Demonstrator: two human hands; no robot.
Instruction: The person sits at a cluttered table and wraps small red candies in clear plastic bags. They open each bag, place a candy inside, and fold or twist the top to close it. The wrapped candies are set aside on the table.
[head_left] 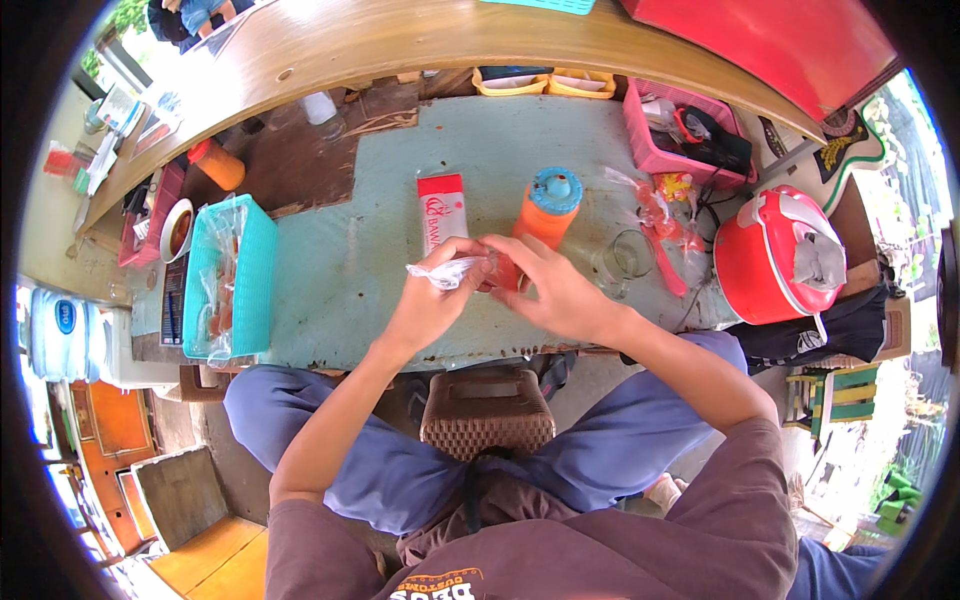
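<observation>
Above the table's near half, both my hands are closed around a small clear plastic bag (446, 272). Its crumpled whitish end sticks out beside my left hand (432, 290), whose thumb and fingers pinch it. My right hand (548, 282) curls its fingers around the other side, where something red shows between the hands; what it is I cannot make out. Just beyond my fingers stands an orange squeeze bottle (545, 215) with a blue lid. A red and white packet (441, 205) lies to its left. Right of my right hand is a clear drinking glass (628, 256).
A turquoise basket (262, 285) with plastic-wrapped items stands at left, near another orange bottle (217, 166). At right are a red rice cooker (770, 255), red and clear plastic bags (665, 215) and a pink basket (655, 150). A wooden shelf (400, 55) spans the far side.
</observation>
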